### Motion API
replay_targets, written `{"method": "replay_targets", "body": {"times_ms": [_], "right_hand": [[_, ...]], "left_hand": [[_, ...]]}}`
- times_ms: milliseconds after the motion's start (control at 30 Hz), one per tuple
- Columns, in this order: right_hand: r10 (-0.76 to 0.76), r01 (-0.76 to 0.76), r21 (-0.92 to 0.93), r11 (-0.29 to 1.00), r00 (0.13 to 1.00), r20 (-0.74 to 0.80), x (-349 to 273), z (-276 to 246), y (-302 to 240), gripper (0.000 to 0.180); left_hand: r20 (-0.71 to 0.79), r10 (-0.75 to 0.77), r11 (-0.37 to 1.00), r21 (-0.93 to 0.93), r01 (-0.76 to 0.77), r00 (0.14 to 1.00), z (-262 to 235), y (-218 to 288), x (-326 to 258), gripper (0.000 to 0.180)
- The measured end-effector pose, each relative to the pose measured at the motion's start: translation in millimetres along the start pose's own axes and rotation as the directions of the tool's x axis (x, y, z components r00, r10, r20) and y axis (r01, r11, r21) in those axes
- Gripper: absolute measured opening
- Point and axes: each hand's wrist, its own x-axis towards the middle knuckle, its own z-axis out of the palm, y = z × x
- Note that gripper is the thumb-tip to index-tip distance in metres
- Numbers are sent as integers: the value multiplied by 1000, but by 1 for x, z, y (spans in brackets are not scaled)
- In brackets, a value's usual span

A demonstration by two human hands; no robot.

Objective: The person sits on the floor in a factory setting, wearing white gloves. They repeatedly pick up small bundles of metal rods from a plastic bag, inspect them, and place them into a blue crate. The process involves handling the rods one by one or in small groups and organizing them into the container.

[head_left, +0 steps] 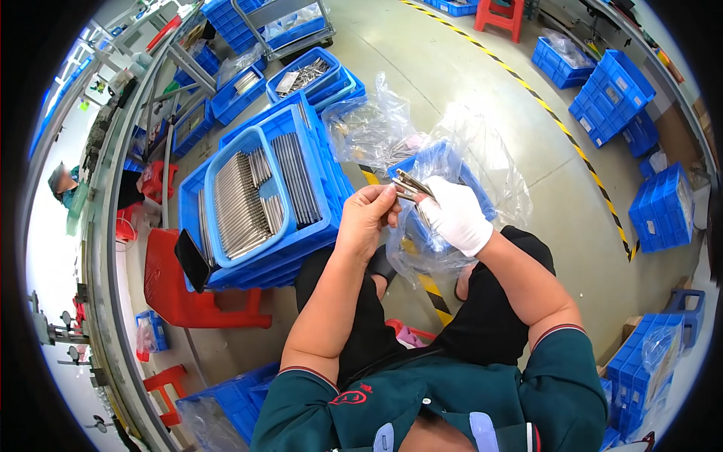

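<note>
Several thin metal rods [411, 184] are bunched between my hands above my lap. My right hand [455, 215], in a white glove, is wrapped round the bunch. The fingers of my bare left hand [364, 220] are pinched at the near ends of the rods. Under my hands stands a blue crate [480, 194] draped in a clear plastic bag [506, 169]. To the left, a light blue tray [253, 258] holds rows of short metal rods [237, 197]. It rests on stacked blue crates [329, 197], where longer rods [295, 177] lie beside it.
A dark phone-like slab [193, 261] leans at the tray's near left corner, above a red stool [167, 282]. Farther off stand a basket of metal parts [303, 75] and a trolley [290, 26]. Blue crates [611, 98] line the right side, beyond yellow-black floor tape [561, 120].
</note>
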Motion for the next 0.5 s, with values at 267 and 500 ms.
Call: {"method": "replay_targets", "body": {"times_ms": [267,500], "right_hand": [[98,-122,207,971,988,122,6,-10,8,24],[173,-297,397,868,932,319,6,-13,1,30]], "left_hand": [[-119,201,968,177,-178,972,-8,10,4,21],[1,83,996,26,-83,997,-6,10,1,21]]}}
